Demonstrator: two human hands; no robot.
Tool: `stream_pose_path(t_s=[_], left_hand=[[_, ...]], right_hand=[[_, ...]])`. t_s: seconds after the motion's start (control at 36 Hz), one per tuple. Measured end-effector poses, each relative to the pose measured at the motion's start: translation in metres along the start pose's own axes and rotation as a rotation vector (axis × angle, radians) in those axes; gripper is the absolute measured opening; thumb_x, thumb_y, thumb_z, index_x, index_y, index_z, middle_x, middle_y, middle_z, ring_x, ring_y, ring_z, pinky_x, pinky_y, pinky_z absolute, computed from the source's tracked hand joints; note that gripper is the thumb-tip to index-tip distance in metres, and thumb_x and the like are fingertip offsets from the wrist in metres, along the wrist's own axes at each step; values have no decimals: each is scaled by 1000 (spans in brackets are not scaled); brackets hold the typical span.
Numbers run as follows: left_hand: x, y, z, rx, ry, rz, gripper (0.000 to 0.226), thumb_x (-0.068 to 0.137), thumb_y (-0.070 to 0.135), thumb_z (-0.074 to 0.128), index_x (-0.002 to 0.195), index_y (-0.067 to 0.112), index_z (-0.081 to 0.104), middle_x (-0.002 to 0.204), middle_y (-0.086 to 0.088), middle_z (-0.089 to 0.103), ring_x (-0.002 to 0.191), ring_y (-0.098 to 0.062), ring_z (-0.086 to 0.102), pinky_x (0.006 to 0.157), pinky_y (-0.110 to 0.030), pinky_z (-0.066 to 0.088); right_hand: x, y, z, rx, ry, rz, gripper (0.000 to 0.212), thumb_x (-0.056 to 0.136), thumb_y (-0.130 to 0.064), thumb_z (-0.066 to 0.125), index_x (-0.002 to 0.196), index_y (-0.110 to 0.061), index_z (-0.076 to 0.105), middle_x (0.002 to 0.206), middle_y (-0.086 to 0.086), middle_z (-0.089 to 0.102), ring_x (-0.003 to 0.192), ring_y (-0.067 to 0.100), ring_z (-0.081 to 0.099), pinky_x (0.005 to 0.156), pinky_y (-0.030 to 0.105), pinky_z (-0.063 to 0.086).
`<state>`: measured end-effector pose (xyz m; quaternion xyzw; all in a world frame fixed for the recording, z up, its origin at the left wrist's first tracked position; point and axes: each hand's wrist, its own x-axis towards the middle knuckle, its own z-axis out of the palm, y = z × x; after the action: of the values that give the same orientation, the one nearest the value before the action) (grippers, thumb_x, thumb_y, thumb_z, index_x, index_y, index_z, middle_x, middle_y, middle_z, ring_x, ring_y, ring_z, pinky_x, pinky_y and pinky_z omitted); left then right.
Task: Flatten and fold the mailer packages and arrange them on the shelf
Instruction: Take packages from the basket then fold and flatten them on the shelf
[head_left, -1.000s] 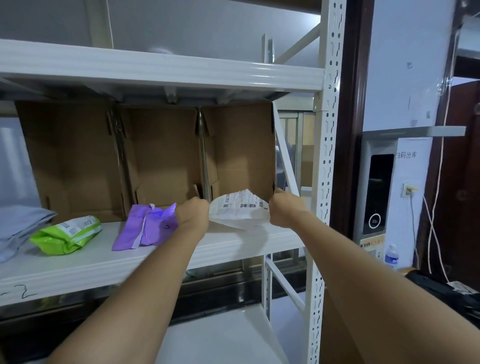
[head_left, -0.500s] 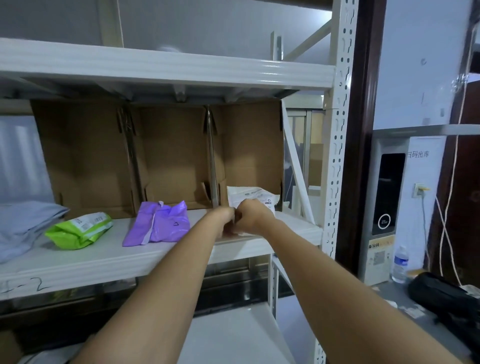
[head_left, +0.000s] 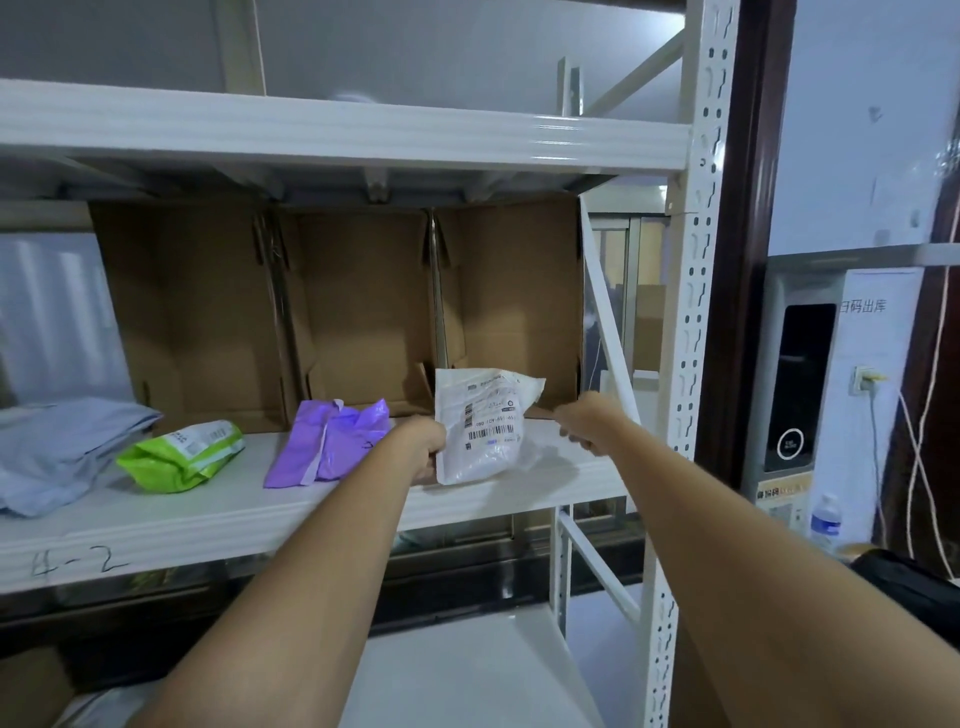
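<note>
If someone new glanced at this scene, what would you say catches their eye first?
Probably the white mailer with barcodes, gripped at its left edge by the left hand above the shelf, while the right hand is off to its right, fingers curled. Next come the bright green package and the purple mailer lying further left.

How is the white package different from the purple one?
The white mailer is held up on edge by the left hand; the purple mailer lies flat, untouched. White shows a barcode label; on purple none shows. Both are crinkly plastic bags over the same shelf.
</note>
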<state>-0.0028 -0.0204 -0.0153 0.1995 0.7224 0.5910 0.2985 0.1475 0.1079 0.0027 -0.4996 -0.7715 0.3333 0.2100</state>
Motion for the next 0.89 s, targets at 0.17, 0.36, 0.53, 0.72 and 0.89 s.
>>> stream_pose_path(t_s=[0.17,0.36,0.53,0.72,0.89], left_hand=[[-3,-4,-1,6,12,5,37,96,-9,30,121,-1,55,91,-9,60,87,-24,59,91,-42,51],[-2,1,-3,63,-15,37,39,95,-10,33,123,2,56,127,-11,59,103,-27,59,94,-44,50],[3,-2,-10,63,-25,5,30,94,-11,36,111,0,58,109,-13,65,82,-24,60,85,-38,54],[0,-4,-12,63,-26,13,36,97,-11,32,127,-5,52,110,-14,64,80,-24,61,77,-36,51],[10,1,-11,-11,8,38,35,96,-13,31,124,-7,50,120,-16,59,105,-32,60,89,-41,50]], right_hand=[[7,7,17,30,-268,214,28,101,-23,37,101,-1,54,83,11,67,51,12,43,42,19,27],[2,-1,22,20,-286,214,25,99,-12,35,81,-3,51,73,6,60,46,9,34,41,17,23],[0,-2,19,5,-212,172,13,101,-12,36,107,-7,46,85,9,54,51,12,37,31,15,26],[0,3,28,-46,-267,128,24,98,-12,47,75,-6,49,67,4,46,47,10,28,30,9,21],[7,3,23,-112,-217,134,26,97,-16,52,73,-7,49,70,3,48,52,13,32,49,22,29]])
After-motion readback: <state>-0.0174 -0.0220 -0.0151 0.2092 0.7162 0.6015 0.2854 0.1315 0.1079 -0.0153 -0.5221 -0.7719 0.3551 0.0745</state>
